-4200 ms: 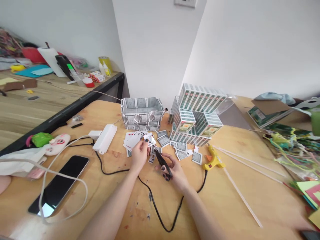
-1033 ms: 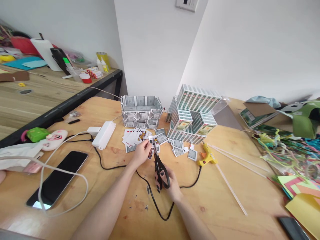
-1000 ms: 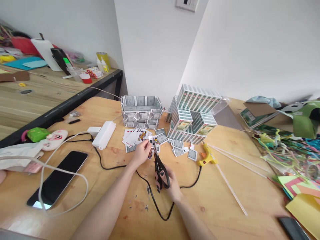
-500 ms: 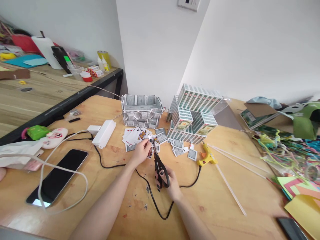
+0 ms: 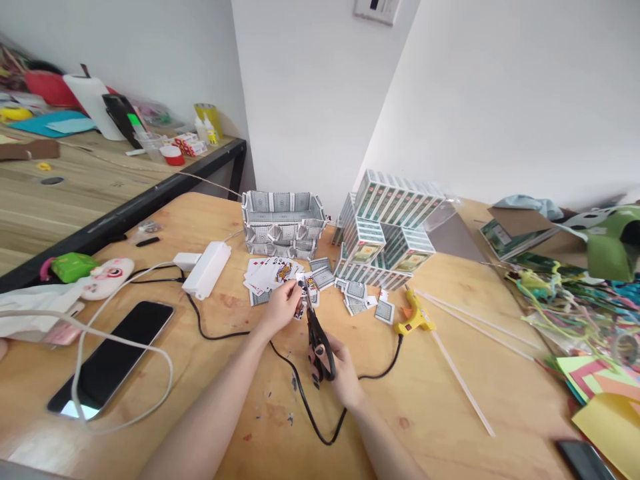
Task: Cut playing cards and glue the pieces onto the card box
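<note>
Below, wooden tabletop; beyond, white wall.

Black-handled scissors, held at a slant, blades pointing forward — their tips at a small white playing-card piece with dark print

A pale pillar, a wall plate fixed high on its face, stands between a greyer left wall and a brighter right wall. Glare whitens the wooden worktop at near left; beyond stands a black-framed second worktop
</note>
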A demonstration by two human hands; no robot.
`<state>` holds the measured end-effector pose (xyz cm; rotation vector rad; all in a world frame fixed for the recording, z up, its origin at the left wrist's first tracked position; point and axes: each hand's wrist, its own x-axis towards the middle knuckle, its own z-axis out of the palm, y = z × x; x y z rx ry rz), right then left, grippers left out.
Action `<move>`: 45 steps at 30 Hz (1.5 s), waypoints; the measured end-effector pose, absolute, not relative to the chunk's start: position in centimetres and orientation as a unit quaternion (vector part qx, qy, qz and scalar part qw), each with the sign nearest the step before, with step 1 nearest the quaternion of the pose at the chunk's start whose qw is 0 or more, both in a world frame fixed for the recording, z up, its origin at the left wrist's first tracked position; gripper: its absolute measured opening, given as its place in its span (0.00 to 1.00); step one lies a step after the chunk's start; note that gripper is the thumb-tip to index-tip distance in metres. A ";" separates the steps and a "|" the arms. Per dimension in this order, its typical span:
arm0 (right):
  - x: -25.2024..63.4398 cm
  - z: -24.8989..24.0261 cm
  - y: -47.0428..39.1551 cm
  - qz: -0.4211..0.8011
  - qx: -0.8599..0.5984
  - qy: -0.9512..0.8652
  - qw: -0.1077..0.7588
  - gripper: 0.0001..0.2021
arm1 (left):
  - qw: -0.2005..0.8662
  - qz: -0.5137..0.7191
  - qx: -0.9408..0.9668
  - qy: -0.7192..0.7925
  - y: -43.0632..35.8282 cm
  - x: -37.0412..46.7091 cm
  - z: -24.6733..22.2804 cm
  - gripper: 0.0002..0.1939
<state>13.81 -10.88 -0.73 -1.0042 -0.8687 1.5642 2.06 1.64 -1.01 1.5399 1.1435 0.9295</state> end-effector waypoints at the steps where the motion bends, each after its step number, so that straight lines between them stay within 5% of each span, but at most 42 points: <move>1: 13.8 -0.7 -10.9 0.650 -0.420 -0.365 0.518 0.17 | 0.484 0.381 0.631 0.471 1.6 2.1 -1.0 0.13; 17: 13.8 -0.5 -10.8 0.652 -0.437 -0.349 0.512 0.18 | 0.538 0.391 0.560 0.493 1.6 2.4 -0.5 0.12; 32: 13.9 -0.9 -10.7 0.639 -0.450 -0.369 0.503 0.17 | 0.404 0.382 0.641 0.529 2.5 2.3 -2.0 0.13; 45: 13.3 -0.2 -10.9 0.634 -0.465 -0.351 0.509 0.18 | 0.411 0.371 0.649 0.522 2.5 2.2 -1.9 0.13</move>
